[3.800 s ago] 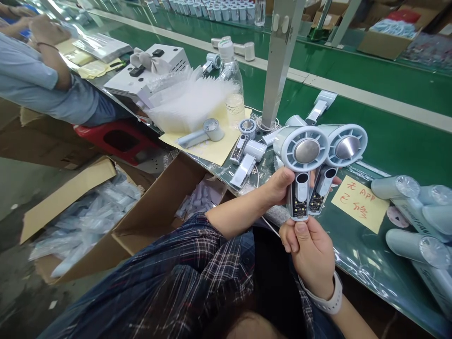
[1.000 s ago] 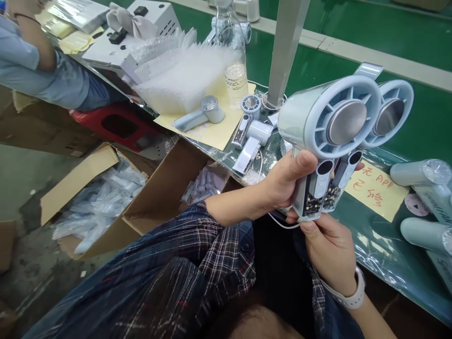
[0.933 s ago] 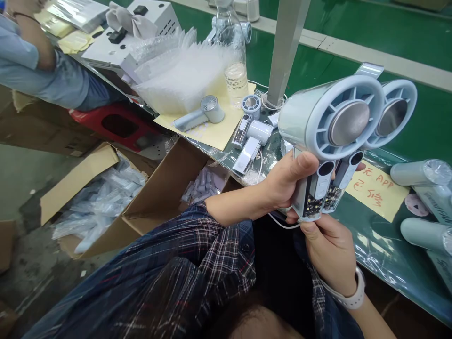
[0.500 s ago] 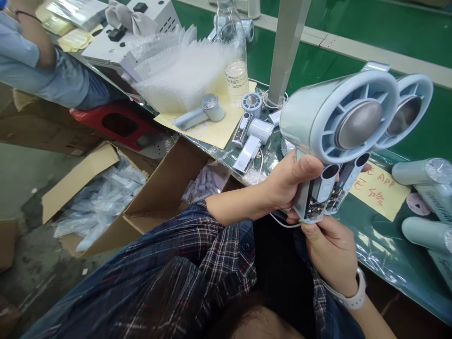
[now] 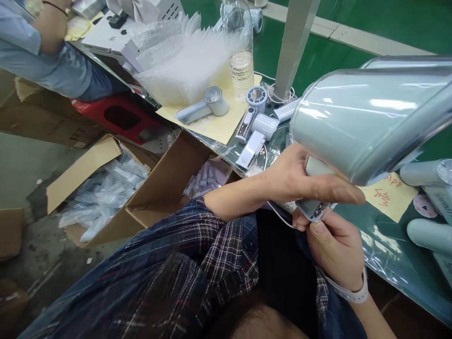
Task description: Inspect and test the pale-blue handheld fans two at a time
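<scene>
My left hand (image 5: 300, 181) is wrapped round the handles of a pair of light blue handheld fans, thumb stretched across the front. The nearer handheld fan (image 5: 346, 122) shows its drum-shaped head side-on, close to the camera. Behind it, only the upper edge of a second handheld fan (image 5: 406, 61) shows. With finger and thumb closed, my right hand (image 5: 335, 247) grips the lower end of the handle, where a strip of dark circuit pattern shows. A white band circles my right wrist. The fans' grilles face away to the right.
Several small fans (image 5: 252, 148) and a fan on yellow paper (image 5: 215, 101) lie on the green bench, beside a clear bottle (image 5: 242, 70) and white foam sheets (image 5: 190, 66). A metal post (image 5: 293, 47) stands behind. Cardboard boxes (image 5: 165, 179) sit left; a co-worker's arm (image 5: 51, 28) is upper left.
The fan heads have swung up and right, turning from grille-on to side-on. My left thumb now reaches forward across the handles. My right hand stays at the handle end, slightly lower.
</scene>
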`<state>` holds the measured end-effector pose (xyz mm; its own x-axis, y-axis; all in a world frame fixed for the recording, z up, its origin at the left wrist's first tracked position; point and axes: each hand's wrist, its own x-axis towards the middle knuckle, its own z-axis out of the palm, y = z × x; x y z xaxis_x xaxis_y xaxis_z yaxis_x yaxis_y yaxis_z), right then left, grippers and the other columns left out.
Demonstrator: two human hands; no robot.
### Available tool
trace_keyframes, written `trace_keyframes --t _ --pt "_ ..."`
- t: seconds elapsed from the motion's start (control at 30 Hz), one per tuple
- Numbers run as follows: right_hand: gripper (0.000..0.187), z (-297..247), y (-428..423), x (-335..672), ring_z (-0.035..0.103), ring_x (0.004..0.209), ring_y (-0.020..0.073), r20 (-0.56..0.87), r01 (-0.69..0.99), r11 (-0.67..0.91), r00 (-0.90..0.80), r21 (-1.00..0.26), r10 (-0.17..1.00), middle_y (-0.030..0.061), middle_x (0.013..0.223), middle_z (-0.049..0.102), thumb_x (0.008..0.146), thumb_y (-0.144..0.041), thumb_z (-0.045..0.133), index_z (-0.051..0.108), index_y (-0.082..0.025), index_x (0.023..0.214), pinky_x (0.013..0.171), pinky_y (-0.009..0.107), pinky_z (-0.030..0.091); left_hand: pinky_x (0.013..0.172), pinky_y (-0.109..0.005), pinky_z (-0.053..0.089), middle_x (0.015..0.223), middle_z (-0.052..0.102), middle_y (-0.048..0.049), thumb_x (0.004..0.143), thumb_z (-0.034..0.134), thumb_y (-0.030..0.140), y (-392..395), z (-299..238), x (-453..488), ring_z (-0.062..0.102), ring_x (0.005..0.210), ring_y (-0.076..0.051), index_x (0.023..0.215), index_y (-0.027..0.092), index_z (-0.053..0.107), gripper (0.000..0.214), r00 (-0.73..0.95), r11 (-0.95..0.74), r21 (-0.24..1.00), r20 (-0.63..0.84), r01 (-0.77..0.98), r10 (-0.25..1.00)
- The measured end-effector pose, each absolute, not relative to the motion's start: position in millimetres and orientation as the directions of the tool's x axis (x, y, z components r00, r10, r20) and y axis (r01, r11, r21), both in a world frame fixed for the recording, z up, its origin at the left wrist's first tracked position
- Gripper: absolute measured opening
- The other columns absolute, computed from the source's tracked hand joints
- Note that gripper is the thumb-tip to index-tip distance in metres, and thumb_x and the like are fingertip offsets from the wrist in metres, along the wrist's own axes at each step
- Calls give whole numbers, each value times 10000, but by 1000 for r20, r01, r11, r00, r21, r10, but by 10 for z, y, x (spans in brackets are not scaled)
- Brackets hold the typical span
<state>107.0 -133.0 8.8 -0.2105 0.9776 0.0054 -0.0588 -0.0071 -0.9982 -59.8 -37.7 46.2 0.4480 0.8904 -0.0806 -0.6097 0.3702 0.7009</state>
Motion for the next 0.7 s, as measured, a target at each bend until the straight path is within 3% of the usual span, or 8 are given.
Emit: trace_keyframes --t 0.1,0.2,0.33,0.47,0.6,0.7 --pt "286 102 -1339 1048 646 740 226 -4 -151 -31 -179 -988 984 47 744 695 1007 -485 757 831 -246 868 710 373 541 632 -322 643 856 792 -10 556 991 668 -358 484 -594 760 765 -224 850 213 807 572 484 200 870 50 -451 874" --pt "265 97 -1354 1039 635 725 217 -14 -206 -47 -160 -977 987 43 740 685 1004 -467 762 830 -249 870 695 369 537 684 -363 642 802 744 -9 547 940 793 -343 496 -602 734 756 -220 810 205 774 665 480 103 918 102 -383 871" --pt "303 70 -1368 1043 639 724 216 -12 -178 -38 -147 -983 989 58 747 688 1008 -478 754 830 -225 859 674 364 548 691 -326 590 727 677 -2 639 805 929 -244 417 -590 643 675 -157 820 201 727 754 428 -1 908 198 -418 882" --pt "320 36 -1369 1039 654 713 211 9 -159 -12 -131 -987 991 67 758 713 1023 -491 732 832 -215 896 651 349 552 833 -346 602 834 726 -37 564 854 932 -87 244 -550 704 853 -211 852 200 709 800 379 -72 867 288 -493 879" --pt "357 11 -1360 1034 676 708 216 13 -110 0 -121 -994 993 75 753 731 1031 -512 715 832 -205 890 644 344 558 940 -404 605 722 673 -42 616 746 1008 -54 141 -490 739 942 -274 790 207 693 822 366 -96 871 300 -482 881" --pt "327 -6 -1338 1015 680 684 184 28 -49 22 -127 -999 992 57 749 749 1040 -489 721 844 -219 901 657 307 564 914 -431 618 728 684 -73 631 672 1050 -103 111 -396 760 1017 -328 801 207 706 860 396 -9 855 249 -518 884"
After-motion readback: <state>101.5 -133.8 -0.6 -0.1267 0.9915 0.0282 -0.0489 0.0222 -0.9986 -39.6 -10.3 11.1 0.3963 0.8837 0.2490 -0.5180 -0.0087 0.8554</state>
